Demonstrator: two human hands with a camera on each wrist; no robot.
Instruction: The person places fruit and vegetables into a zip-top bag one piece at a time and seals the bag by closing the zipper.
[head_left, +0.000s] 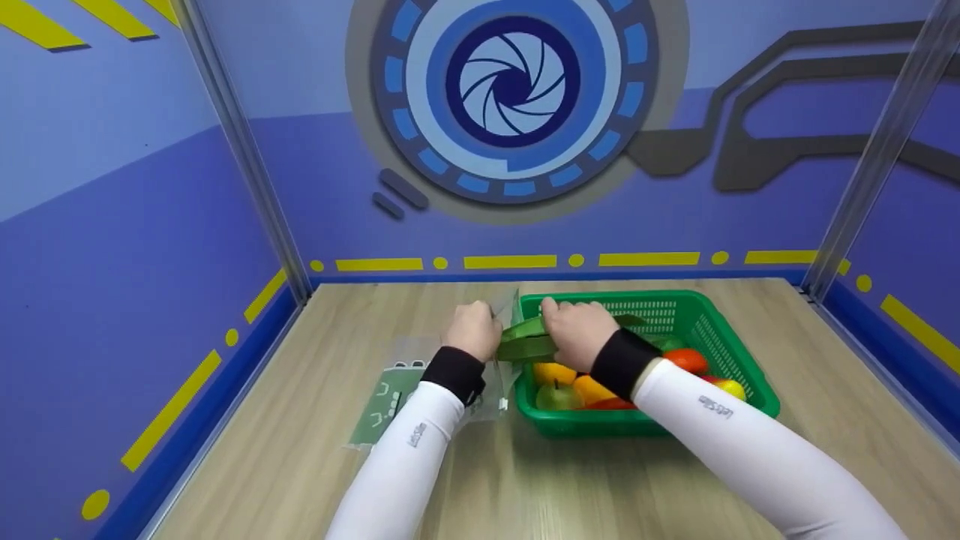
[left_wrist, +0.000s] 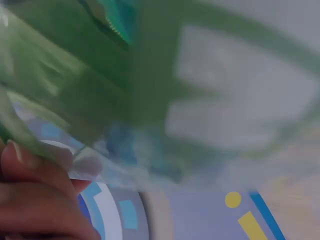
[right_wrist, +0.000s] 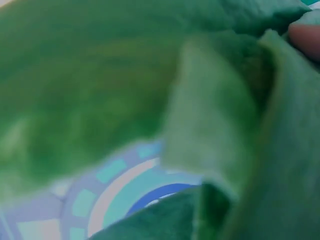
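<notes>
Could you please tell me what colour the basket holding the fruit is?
The basket is green, seen best in the head view.

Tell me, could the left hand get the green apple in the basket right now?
Probably not yet. The left hand is pinching the clear bag open outside the green basket, and the leafy vegetable held by the right hand lies between it and the green apple.

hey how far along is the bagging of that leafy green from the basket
Done: the leafy green is lifted out of the green basket, gripped by the right hand. In hand: the left hand holds the clear bag up at its edge, right beside the leaf; whether the leaf is partly inside cannot be told. Left: the other produce, such as the orange pepper and green apple, sits in the basket.
</notes>
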